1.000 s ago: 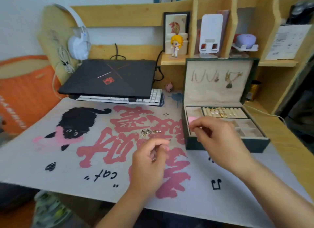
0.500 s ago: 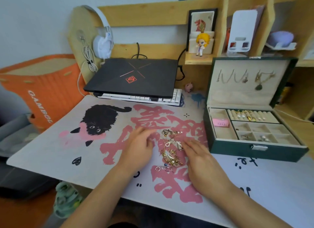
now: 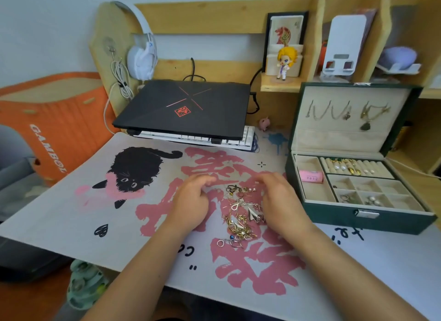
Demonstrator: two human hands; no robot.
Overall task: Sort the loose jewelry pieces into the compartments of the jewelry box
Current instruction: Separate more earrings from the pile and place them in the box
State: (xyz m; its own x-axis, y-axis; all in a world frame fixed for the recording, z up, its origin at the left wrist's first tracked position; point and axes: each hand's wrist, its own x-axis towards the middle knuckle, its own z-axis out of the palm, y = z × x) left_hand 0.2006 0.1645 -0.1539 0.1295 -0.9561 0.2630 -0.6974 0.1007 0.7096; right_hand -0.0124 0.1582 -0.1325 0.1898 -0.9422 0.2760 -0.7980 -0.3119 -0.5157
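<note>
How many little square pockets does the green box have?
6, in two rows of three at the front right of the jewelry box. Front-left and front-middle pockets hold pieces; none looks hidden.

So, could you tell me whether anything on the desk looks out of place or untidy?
The loose jewelry lies in a tangled heap on the desk mat between both hands, outside the open jewelry box. Nothing looks spilled or broken.
</note>
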